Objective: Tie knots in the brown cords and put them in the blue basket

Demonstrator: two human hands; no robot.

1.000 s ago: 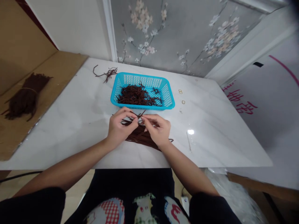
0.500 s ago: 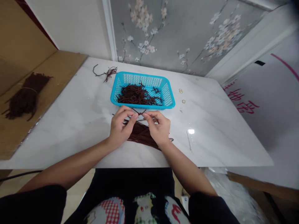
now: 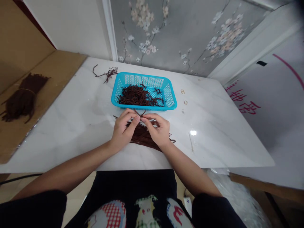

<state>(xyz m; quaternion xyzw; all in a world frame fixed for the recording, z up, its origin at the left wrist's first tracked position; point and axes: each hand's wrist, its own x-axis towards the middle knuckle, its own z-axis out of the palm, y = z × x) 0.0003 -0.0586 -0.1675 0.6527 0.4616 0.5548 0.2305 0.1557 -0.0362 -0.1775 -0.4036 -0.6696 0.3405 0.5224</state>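
— Where the two hands meet, what is held in each grip?

— A thin brown strand is pinched at both sides. The left hand is closed on it with thumb and finger, and the right hand is closed on it the same way. The strand's little ends are seen sticking up between the fingertips, just above the desk.

— What is seen under the hands?

— A flat pile of brown strands is spread on the desk, partly hidden by both hands.

— And farther out?

— A blue basket is set just behind the hands, and a heap of short brown pieces is kept in it. A few loose strands are left near the far edge. A tied brown bundle is laid on the cardboard at the left, well apart.
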